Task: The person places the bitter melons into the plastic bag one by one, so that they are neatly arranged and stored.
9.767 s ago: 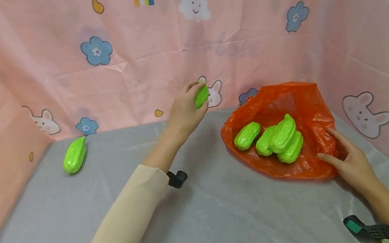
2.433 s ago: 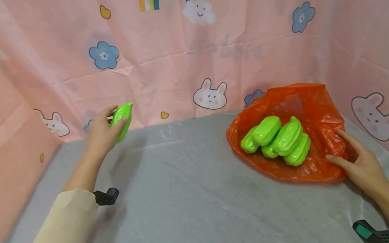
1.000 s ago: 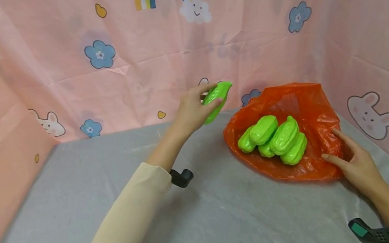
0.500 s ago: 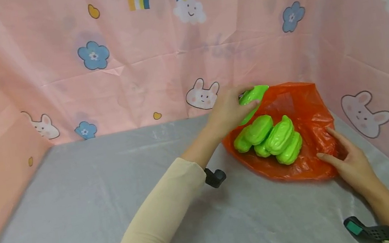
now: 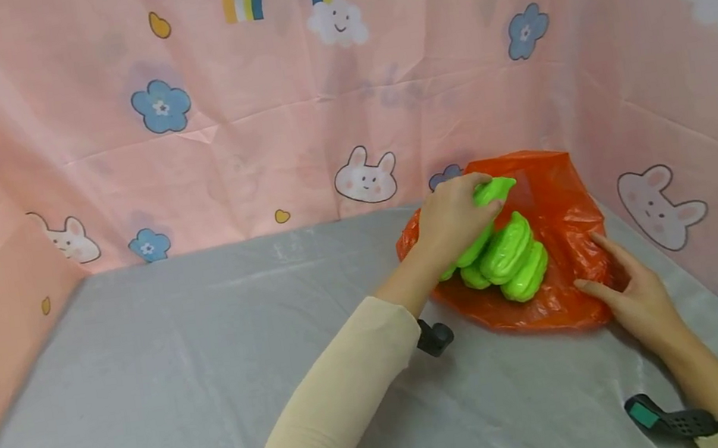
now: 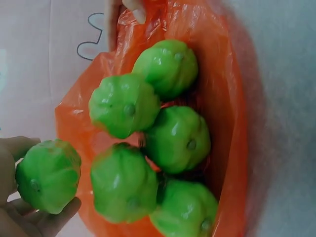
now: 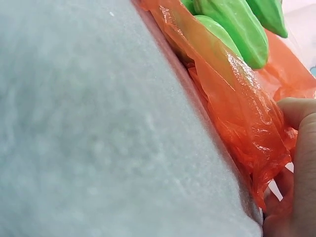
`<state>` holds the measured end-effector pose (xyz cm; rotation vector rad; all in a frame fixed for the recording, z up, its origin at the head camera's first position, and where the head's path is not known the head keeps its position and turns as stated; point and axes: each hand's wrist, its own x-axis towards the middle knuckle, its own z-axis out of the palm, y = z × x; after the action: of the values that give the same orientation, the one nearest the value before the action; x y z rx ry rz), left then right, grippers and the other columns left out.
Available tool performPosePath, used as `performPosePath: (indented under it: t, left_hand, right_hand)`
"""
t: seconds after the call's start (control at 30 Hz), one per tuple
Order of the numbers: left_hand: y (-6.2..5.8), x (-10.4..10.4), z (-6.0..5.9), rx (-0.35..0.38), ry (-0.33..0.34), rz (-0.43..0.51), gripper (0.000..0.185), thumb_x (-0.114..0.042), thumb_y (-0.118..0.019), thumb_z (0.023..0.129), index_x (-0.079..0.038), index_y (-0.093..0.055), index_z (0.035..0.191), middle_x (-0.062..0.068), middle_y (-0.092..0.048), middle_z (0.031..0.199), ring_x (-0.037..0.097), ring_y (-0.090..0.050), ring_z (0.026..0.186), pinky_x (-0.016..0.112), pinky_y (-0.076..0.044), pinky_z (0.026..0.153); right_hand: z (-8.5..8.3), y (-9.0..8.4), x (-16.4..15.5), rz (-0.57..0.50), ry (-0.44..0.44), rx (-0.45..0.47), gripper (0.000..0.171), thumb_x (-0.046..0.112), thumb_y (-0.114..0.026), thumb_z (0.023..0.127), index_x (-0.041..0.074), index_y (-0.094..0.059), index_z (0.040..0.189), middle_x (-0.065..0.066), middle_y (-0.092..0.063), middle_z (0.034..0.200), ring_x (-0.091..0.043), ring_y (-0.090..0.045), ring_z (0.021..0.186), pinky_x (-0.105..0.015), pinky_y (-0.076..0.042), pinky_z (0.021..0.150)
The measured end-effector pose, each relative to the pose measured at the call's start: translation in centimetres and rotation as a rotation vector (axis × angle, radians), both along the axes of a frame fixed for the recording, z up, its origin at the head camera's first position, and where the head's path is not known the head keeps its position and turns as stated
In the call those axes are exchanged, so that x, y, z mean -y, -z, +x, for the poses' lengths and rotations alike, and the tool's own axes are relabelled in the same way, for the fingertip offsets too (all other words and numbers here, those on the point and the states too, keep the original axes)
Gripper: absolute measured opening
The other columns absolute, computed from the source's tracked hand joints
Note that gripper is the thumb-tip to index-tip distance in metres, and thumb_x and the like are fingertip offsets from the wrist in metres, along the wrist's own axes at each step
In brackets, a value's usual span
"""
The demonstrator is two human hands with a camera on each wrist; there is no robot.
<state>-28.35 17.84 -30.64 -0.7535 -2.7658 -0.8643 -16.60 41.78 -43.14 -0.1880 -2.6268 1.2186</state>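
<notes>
My left hand [image 5: 451, 219] holds a glossy green ridged gourd [image 5: 494, 190] with a pointed tip, fingers on one side and thumb on the other. It is over the mouth of a red plastic bag [image 5: 554, 216], and the left wrist view shows this held gourd [image 6: 48, 176] beside the pile. Several more green gourds [image 5: 506, 249] lie heaped in the bag, partly hidden behind my left hand in the head view. At the bag's right side, my right hand [image 5: 642, 303] grips the crumpled plastic, thumb [image 7: 296, 111] above and fingers beneath.
The bag lies on a grey covered table [image 5: 181, 379], near its back right corner. Pink printed sheets [image 5: 292, 141] stand as walls behind and on both sides. A black strap [image 5: 679, 420] is on my right wrist.
My left hand earlier added one gourd to the pile, then picked up the last one at the left and carried it right, lowering it over the bag. My right hand keeps its grip.
</notes>
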Motion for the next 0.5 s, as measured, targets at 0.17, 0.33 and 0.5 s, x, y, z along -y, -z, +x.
performPosePath:
  t: [0.17, 0.33, 0.5]
  left_hand:
    - [0.3, -0.8, 0.6, 0.011, -0.047, 0.023, 0.038, -0.042, -0.067, 0.095, -0.032, -0.067, 0.132, -0.015, -0.072, 0.116, 0.004, -0.063, 0.087, 0.019, -0.046, 0.061]
    - [0.6, -1.6, 1.3, -0.015, -0.074, 0.012, 0.035, -0.042, -0.066, 0.096, -0.030, -0.068, 0.129, -0.015, -0.071, 0.108, 0.004, -0.058, 0.079, 0.018, -0.045, 0.061]
    - [1.4, -2.0, 1.4, -0.066, -0.101, -0.054, 0.032, -0.043, -0.063, 0.096, -0.030, -0.070, 0.125, -0.014, -0.072, 0.103, 0.005, -0.057, 0.076, 0.020, -0.044, 0.059]
  right_hand:
    - [0.0, -0.2, 0.1, 0.001, -0.004, 0.001, 0.080, 0.036, -0.062, 0.100, 0.029, -0.014, 0.164, -0.022, -0.028, 0.165, -0.039, -0.038, 0.139, 0.002, -0.034, 0.088]
    - [0.0, -0.2, 0.1, 0.000, -0.004, -0.003, 0.080, 0.036, -0.062, 0.100, 0.028, -0.015, 0.164, -0.022, -0.029, 0.164, -0.038, -0.039, 0.139, 0.002, -0.034, 0.087]
    - [0.0, -0.2, 0.1, -0.003, -0.002, 0.004, 0.081, 0.037, -0.062, 0.100, 0.028, -0.014, 0.164, -0.022, -0.028, 0.165, -0.047, -0.037, 0.138, -0.001, -0.035, 0.092]
